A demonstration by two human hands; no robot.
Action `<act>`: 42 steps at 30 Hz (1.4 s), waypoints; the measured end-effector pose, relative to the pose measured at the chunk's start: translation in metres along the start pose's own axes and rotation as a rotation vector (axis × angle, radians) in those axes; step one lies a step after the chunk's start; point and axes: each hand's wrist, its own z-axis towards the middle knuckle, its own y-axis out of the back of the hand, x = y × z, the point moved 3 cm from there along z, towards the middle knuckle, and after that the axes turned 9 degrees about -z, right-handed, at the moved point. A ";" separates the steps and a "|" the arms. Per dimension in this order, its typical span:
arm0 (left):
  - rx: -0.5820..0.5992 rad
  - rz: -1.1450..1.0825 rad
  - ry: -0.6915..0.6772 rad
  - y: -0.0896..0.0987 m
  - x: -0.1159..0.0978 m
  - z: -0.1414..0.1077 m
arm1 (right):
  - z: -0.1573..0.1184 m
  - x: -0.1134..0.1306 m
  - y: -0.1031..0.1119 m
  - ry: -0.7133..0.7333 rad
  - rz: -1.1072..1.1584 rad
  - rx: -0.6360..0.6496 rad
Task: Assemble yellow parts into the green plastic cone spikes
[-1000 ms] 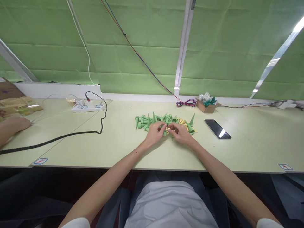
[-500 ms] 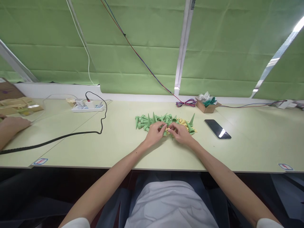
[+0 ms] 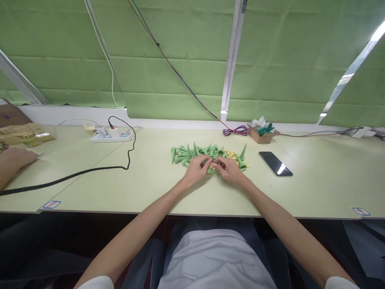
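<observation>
Two-handed close work on small parts, apparently mid-step: left hand [image 3: 196, 169] and right hand [image 3: 231, 169] curled thumb toward forefinger, nearly meeting; cannot tell any pinched piece. Around and beyond the fingers, heaped green plastic cones [image 3: 195, 150] and small yellow pieces [image 3: 231, 154]. Next, probably, calls for steady fingertip control. Farther beyond the right fingers, brown cardboard box [image 3: 264, 139] holding crumpled clear plastic [image 3: 259, 123] and dark-green material [image 3: 265, 129].

Green cones [image 3: 182, 153] are blocking frame center, some pointing up; left hand [image 3: 195, 170] and right hand [image 3: 231, 170] are crowding the lower edge. Phone [image 3: 274, 162] is lying right of center, box [image 3: 261, 138] sitting above. Black cord [image 3: 75, 175] is crossing mid-left. Table [image 3: 153, 176] is leaving a lane between cord and cones.
</observation>
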 end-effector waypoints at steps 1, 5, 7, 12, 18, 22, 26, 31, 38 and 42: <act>0.000 0.001 0.001 0.000 0.000 0.000 | 0.000 0.000 0.000 0.000 0.000 0.000; -0.010 0.001 0.009 0.000 0.000 0.000 | 0.000 0.000 0.000 -0.009 0.001 -0.010; -0.016 -0.003 0.017 0.000 0.001 0.000 | 0.000 0.000 0.000 -0.012 0.006 -0.014; -0.030 -0.008 0.035 0.001 0.001 0.001 | 0.000 0.000 0.000 -0.017 0.018 -0.018; -0.032 -0.016 0.039 0.001 -0.001 0.001 | 0.000 0.002 0.001 -0.001 0.023 -0.007; -0.025 -0.004 0.031 0.001 0.000 0.001 | 0.000 0.003 0.001 0.008 0.026 -0.005; -0.024 0.010 0.019 0.000 0.001 0.001 | 0.000 0.002 0.000 0.009 0.026 0.001; -0.019 0.016 0.012 0.001 -0.001 0.000 | 0.000 0.002 0.000 0.011 0.018 0.002; 0.004 0.026 0.004 0.002 -0.004 0.001 | -0.001 0.002 0.001 0.014 0.002 0.014; 0.006 0.025 0.001 0.001 -0.003 0.001 | 0.000 0.002 0.000 0.019 -0.011 0.019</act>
